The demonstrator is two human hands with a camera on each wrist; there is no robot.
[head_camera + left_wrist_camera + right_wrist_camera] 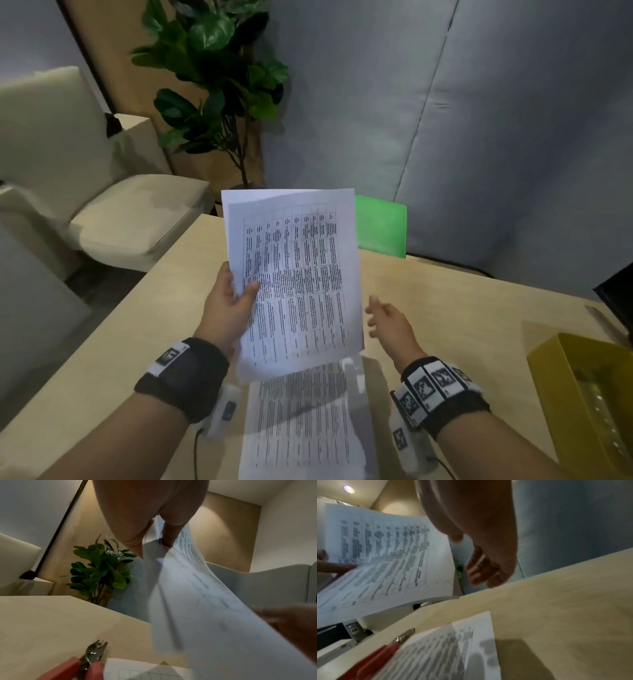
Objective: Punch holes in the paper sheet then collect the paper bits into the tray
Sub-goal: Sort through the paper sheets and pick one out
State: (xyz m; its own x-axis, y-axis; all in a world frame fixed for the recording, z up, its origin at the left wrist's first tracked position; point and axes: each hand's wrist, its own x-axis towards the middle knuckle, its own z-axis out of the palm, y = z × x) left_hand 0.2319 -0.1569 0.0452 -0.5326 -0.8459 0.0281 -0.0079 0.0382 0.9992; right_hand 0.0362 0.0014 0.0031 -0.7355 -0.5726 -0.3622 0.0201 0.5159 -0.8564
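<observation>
White sheets (298,274) with black tables; red-handled punch (82,665); yellow tray (565,387).

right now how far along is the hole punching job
Early stage. Done: nothing visibly; no holes can be made out in the blurred pages. In hand: the left hand holds printed sheets up, the right hand open beside them. Left: the red-handled punch lies untouched on the table, and the yellow tray awaits bits.

Printed paper sheet (298,274) raised, yellow tray (561,370) — right
</observation>
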